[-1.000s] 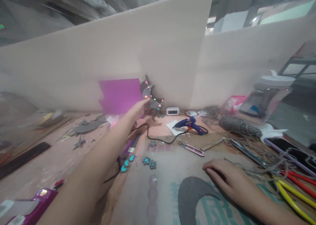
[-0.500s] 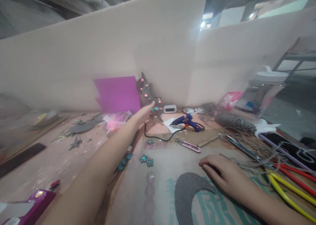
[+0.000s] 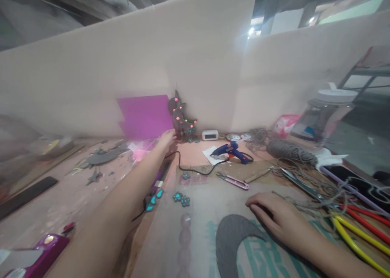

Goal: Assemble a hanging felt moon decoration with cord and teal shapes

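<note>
My left hand (image 3: 167, 139) is stretched far out to the back wall. It sits just below and left of a grey felt moon (image 3: 179, 116) dotted with pink and teal beads, which leans in the corner. The hand is next to a clear bag of pink bits (image 3: 140, 151); its fingers are too small and blurred to read. My right hand (image 3: 276, 218) lies palm down, fingers loosely spread, on the tip of a plain grey felt crescent (image 3: 231, 239) on the printed board in front of me. Small teal felt flowers (image 3: 181, 199) lie between my arms.
A magenta sheet (image 3: 146, 115) leans on the wall. A blue glue gun (image 3: 232, 150) with its black cord, a white clock (image 3: 210, 135), thread snips (image 3: 233, 181), grey twine (image 3: 289, 151), a plastic jar (image 3: 330, 115), a phone (image 3: 356, 180) and red and yellow pliers (image 3: 361, 227) lie around.
My left hand has come off the beaded moon, dropping down and left toward the pink bag. The moon now leans against the wall alone. My right hand has stayed put.
</note>
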Motion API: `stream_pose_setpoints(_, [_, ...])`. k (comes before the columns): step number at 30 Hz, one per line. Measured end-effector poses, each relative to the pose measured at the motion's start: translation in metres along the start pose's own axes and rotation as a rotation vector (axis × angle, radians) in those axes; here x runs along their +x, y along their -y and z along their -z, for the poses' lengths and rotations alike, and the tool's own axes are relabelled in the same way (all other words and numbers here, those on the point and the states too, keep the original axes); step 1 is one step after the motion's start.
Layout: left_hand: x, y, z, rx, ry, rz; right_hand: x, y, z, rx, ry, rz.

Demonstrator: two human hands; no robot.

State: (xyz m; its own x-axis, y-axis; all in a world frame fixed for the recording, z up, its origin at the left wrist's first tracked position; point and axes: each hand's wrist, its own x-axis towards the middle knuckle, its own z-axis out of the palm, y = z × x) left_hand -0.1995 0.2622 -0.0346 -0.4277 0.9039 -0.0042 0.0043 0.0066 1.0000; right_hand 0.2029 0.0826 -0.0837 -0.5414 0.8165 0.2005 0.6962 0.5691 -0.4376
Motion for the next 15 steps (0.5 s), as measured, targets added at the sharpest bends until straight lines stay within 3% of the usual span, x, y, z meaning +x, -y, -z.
stream_pose_setpoints(8, [0.013,-0.033,-0.006,-0.013,-0.05,-0.276,-0.001,-0.001,-0.002,0.005,-0.014,-0.004])
stream_pose_setpoints(15, [0.009,-0.044,-0.016,0.059,-0.013,-0.361,0.0,-0.002,-0.002,-0.004,-0.004,-0.002])
